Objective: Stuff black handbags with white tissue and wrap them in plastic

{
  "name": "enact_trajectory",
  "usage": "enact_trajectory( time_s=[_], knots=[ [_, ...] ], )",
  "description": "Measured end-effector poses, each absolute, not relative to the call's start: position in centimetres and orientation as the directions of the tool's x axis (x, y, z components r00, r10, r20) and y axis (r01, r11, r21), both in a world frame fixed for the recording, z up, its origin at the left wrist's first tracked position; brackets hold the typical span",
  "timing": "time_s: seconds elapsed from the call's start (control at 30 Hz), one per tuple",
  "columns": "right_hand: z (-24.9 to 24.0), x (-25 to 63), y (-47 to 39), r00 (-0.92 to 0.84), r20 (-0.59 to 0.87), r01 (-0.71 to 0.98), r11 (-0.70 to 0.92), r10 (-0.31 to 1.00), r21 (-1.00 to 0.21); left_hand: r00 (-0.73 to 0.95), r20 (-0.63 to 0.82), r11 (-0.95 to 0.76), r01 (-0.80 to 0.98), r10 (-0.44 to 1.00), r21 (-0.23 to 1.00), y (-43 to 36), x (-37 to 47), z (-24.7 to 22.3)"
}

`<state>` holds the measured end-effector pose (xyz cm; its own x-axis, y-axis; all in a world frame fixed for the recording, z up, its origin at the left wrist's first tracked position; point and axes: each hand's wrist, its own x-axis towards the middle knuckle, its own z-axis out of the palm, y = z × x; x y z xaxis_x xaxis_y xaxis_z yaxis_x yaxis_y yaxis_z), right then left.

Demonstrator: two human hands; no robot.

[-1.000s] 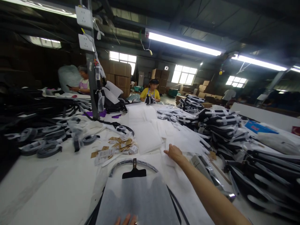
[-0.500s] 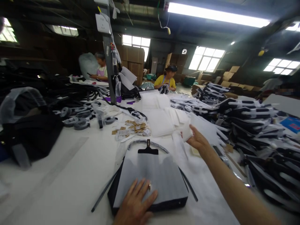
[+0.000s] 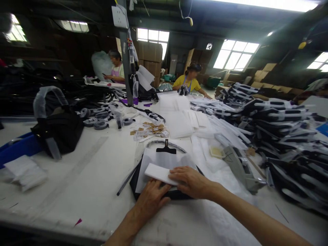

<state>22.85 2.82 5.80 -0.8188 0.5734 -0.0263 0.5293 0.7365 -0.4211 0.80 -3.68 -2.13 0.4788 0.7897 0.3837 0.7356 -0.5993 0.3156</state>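
A black bag (image 3: 176, 195) lies on the white table, its front covered by a pale sheet (image 3: 143, 179) and its wrapped handle pointing away. On top rests a folded piece of white foam (image 3: 157, 172). My right hand (image 3: 191, 181) grips the right end of the foam, fingers pressed together on it. Against the foam's near edge, my left hand (image 3: 152, 196) lies on the bag with its fingers stretched out. A black tag (image 3: 166, 147) shows at the bag's top.
White foam sheets (image 3: 178, 123) and brown tags (image 3: 153, 129) lie beyond the bag. A grey tape dispenser (image 3: 239, 169) stands to the right, before stacked black bags (image 3: 282, 130). Another black bag (image 3: 60, 128) sits left near a blue bin (image 3: 22, 147). Two people work across the table.
My right hand has come from the foam sheets to the bag, bringing a white foam piece onto it. The view has shifted, showing more of the table's front edge.
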Motion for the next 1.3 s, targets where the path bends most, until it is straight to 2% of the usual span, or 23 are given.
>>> enact_trajectory(
  time_s=[0.2,0.43,0.57,0.63,0.7,0.77,0.83,1.03,1.13,1.23,1.3],
  knots=[
    [6.9,22.5,3.2,-0.862,-0.085,0.489,0.774,0.5,-0.403,0.48,0.567,-0.678,0.707,0.669,0.201,-4.0,0.5,-3.7],
    [5.3,21.7,3.0,-0.863,-0.02,0.474,0.798,0.504,-0.372,0.502,0.578,-0.701,0.69,0.643,0.181,-3.7,0.4,-3.7],
    [4.9,22.7,3.8,-0.772,0.13,0.556,0.759,0.623,-0.337,0.505,0.557,-0.7,0.682,0.66,0.211,-3.7,0.3,-3.4],
    [5.5,24.1,5.8,-0.633,0.251,0.672,0.68,0.733,-0.294,0.482,0.54,-0.67,0.707,0.69,0.226,-3.6,0.4,-3.4],
    [6.3,25.7,8.6,-0.442,0.309,0.809,0.524,0.842,-0.267,0.456,0.508,-0.627,0.742,0.73,0.235,-3.5,0.5,-3.6],
    [6.7,26.8,11.5,-0.3,0.266,0.892,0.368,0.916,-0.262,0.456,0.46,-0.6,0.764,0.762,0.238,-3.4,0.7,-3.9],
    [6.5,26.6,13.8,-0.247,0.189,0.917,0.293,0.95,-0.27,0.47,0.423,-0.595,0.768,0.775,0.236,-3.4,0.9,-4.0],
    [3.3,19.0,15.5,-0.366,0.042,0.844,0.351,0.93,-0.406,0.48,0.363,-0.577,0.782,0.799,0.236,-3.5,0.8,-3.9],
    [1.4,15.9,14.6,-0.388,-0.019,0.842,0.346,0.922,-0.414,0.486,0.339,-0.578,0.771,0.805,0.267,-3.5,0.5,-3.7],
    [-0.4,15.9,14.3,-0.313,-0.024,0.845,0.267,0.949,-0.462,0.494,0.327,-0.588,0.734,0.805,0.339,-3.4,0.2,-2.6],
    [-1.2,16.8,14.6,-0.239,-0.019,0.817,0.19,0.971,-0.545,0.466,0.284,-0.546,0.703,0.838,0.456,-3.1,0.0,-1.3]
  ],
)
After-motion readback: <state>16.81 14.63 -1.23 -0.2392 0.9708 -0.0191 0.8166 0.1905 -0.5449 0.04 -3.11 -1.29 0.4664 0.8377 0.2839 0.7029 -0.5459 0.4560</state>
